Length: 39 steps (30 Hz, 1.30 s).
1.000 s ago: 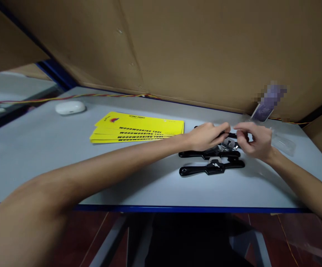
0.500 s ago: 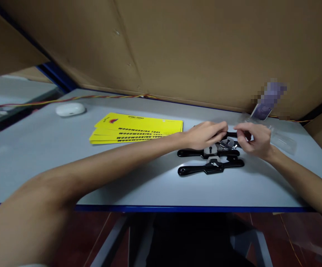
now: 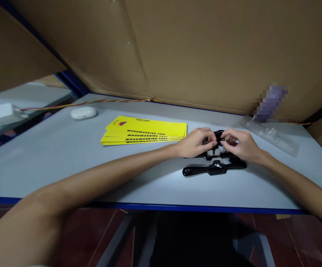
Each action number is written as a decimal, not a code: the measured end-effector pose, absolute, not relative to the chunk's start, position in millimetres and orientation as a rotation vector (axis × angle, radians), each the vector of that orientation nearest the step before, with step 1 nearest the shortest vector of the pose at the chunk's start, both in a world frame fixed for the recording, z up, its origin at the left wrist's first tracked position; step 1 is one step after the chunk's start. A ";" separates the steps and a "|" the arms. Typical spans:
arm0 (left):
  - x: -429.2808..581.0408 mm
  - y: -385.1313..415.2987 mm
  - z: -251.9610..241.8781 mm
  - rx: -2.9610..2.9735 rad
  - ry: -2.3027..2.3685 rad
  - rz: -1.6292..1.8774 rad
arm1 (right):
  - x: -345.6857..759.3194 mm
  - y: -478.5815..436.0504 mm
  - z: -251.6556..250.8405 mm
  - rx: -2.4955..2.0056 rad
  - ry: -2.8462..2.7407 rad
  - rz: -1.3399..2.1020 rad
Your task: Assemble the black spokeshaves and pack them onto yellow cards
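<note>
Several black spokeshaves lie in a row on the right part of the table. The nearest black spokeshave [image 3: 216,168] lies flat, with a grey blade at its middle. Over the farther ones, my left hand [image 3: 198,142] is closed, its thumb and fingertips pinched together; what it holds is hidden. Facing it, a short gap away, my right hand [image 3: 240,145] pinches at a small shiny piece too small to name. Both hands cover much of the farther spokeshaves. Left of them, a fanned stack of yellow cards [image 3: 146,129] reads "WOODWORKING TOOL".
Clear plastic packaging [image 3: 280,140] lies at the back right beside a blurred purple object [image 3: 272,102]. A white case [image 3: 83,112] sits at the back left. Red and yellow wires [image 3: 94,101] run along the rear edge. Cardboard walls [image 3: 205,52] stand behind the table.
Both hands have come nearer the camera, over the middle spokeshaves, and my right hand has moved left. The camera view has shifted slightly left.
</note>
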State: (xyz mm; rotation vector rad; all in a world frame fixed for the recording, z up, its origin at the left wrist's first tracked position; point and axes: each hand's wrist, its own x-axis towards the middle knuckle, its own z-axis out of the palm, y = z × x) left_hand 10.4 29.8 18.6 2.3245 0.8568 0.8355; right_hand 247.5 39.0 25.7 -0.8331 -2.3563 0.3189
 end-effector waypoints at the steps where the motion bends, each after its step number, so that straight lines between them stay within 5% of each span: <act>1: 11.0 29.2 16.3 2.239 0.869 0.863 | 246.7 38.1 26.7 -0.863 -2.356 0.324; 17: 13.6 15.8 8.7 1.593 0.913 1.170 | 245.0 26.6 37.7 -1.106 -2.092 1.125; 26: 16.1 7.8 16.6 1.557 0.896 1.292 | 229.9 23.0 39.1 -1.139 -2.000 1.222; 39: -5.6 12.8 15.7 2.079 1.058 1.163 | 242.9 28.5 33.2 -0.900 -2.514 0.491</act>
